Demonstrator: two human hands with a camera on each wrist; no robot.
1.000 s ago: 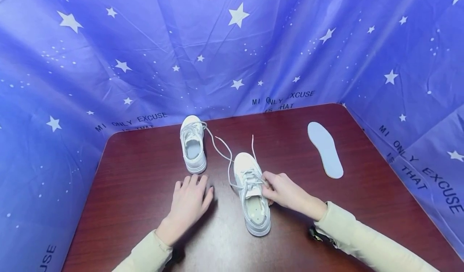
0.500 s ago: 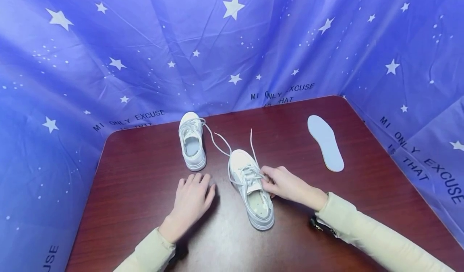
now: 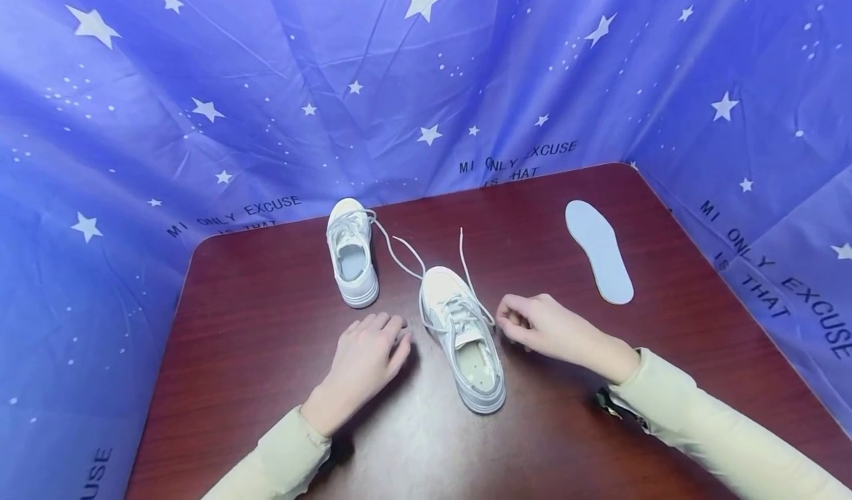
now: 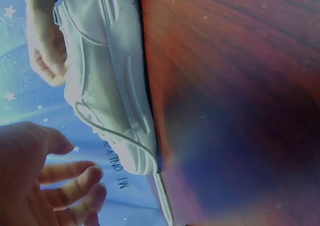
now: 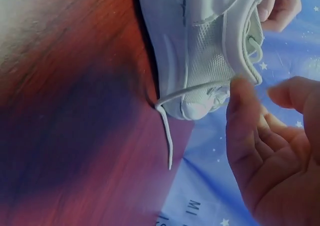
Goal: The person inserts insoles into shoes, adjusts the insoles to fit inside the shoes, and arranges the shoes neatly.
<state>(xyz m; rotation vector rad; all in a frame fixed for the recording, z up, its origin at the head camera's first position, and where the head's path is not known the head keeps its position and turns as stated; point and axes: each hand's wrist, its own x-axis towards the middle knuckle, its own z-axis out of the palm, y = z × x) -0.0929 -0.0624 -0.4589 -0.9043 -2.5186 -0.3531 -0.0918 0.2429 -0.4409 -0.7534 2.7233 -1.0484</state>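
A white lace-up sneaker (image 3: pixel 447 293) stands on the table between both hands, toe pointing away; a pale dotted lining shows inside it. My right hand (image 3: pixel 547 328) is just right of this shoe, fingers loosely bent; in the right wrist view a gap shows between thumb and forefinger. To the shoe's left, my left hand (image 3: pixel 364 359) hovers low with relaxed fingers and holds nothing. The matching sneaker (image 3: pixel 362 289) stands farther back on the left, a grey-blue insole (image 3: pixel 351 262) inside. A loose pale insole (image 3: pixel 599 252) lies at the back right.
The dark red wooden table (image 3: pixel 253 322) has rounded far corners. Blue star-printed cloth (image 3: pixel 319 56) hangs behind it and at both sides. Loose shoelaces (image 3: pixel 401 252) trail on the tabletop between the two shoes.
My right hand has let go of the near sneaker's side and moved slightly right. That sneaker has turned a little, heel to the right. My left hand has shifted slightly right.
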